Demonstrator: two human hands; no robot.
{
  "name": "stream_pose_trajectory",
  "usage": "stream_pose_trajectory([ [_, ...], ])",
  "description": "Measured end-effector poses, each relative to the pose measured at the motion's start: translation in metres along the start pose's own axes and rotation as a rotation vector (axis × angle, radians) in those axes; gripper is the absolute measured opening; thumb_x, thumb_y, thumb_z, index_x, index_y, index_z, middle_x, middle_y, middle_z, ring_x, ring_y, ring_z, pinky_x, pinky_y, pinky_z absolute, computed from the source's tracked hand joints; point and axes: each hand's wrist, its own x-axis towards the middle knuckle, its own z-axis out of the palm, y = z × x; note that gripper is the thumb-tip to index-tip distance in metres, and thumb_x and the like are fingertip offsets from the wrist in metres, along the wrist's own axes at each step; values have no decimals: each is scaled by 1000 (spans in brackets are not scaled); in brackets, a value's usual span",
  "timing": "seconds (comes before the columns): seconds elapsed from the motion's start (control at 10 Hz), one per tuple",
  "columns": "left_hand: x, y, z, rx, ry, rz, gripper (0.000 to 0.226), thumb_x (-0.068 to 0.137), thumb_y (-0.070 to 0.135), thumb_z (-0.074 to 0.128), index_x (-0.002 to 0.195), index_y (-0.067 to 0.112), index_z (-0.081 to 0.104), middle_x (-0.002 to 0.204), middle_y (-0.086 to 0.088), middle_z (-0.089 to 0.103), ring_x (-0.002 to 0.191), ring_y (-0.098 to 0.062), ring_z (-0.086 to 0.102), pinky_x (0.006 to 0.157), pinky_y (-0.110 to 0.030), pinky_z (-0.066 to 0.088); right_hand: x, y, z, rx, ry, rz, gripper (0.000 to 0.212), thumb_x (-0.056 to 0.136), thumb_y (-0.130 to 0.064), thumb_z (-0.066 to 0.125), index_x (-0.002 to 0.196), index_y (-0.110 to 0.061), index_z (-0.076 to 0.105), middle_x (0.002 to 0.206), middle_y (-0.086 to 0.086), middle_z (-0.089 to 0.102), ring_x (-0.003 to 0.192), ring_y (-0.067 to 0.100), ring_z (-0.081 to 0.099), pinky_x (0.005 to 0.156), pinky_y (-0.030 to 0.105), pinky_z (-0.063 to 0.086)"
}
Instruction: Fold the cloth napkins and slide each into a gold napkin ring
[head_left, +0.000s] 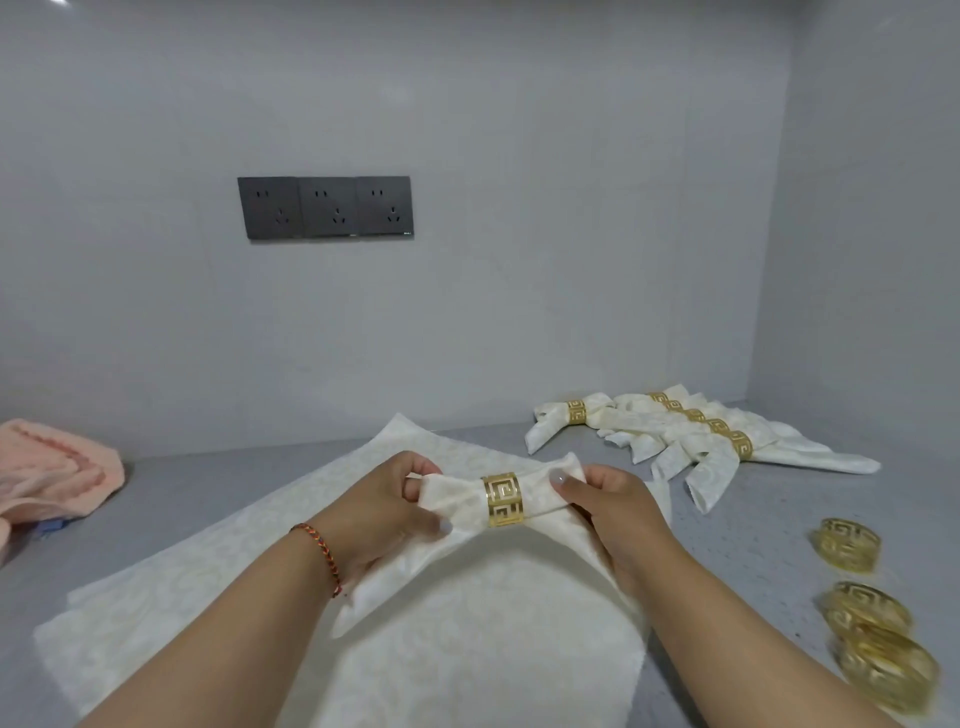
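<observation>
A folded white napkin (457, 506) with a gold ring (503, 500) around its middle is held above the counter between both hands. My left hand (382, 506) pinches the napkin's left end, and my right hand (608, 501) pinches its right end. Below them a flat stack of unfolded white napkins (441, 649) lies spread on the counter. Several finished napkins in gold rings (691, 431) lie fanned at the back right. Three loose gold rings (849, 545) (865, 613) (891, 673) sit along the right edge.
A pink towel (49, 470) lies crumpled at the far left on the grey counter (208, 483). A grey wall with a dark triple socket panel (324, 208) stands behind, and a side wall closes the right.
</observation>
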Motion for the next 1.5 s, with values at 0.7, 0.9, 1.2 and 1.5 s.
stream_pose_trajectory([
  [0.7,189,25,107,-218,223,-198,20,77,-4,68,89,8,59,109,-22,64,103,-36,63,96,-47,50,179,-28,-95,-589,270,96,28,86,-2,58,69,-23,54,84,6,58,82,22,55,83,36,52],
  [0.9,257,13,131,-250,300,-238,27,84,-4,58,106,12,57,121,-19,57,112,-35,57,101,-44,47,248,-3,-106,-558,194,117,34,90,2,51,72,-26,50,78,-4,51,88,22,51,75,29,48],
  [1.2,302,-6,144,-209,312,-220,33,91,2,46,117,22,50,129,-15,49,112,-30,52,102,-43,45,294,26,-108,-639,168,169,36,93,2,44,71,-27,43,87,3,54,72,15,47,63,20,39],
  [1.5,306,-8,143,310,219,-78,41,95,6,46,136,9,50,136,-11,54,125,-26,52,100,-29,43,294,28,-96,-1211,68,182,26,96,-7,36,72,-11,46,87,4,53,91,22,46,77,26,35],
])
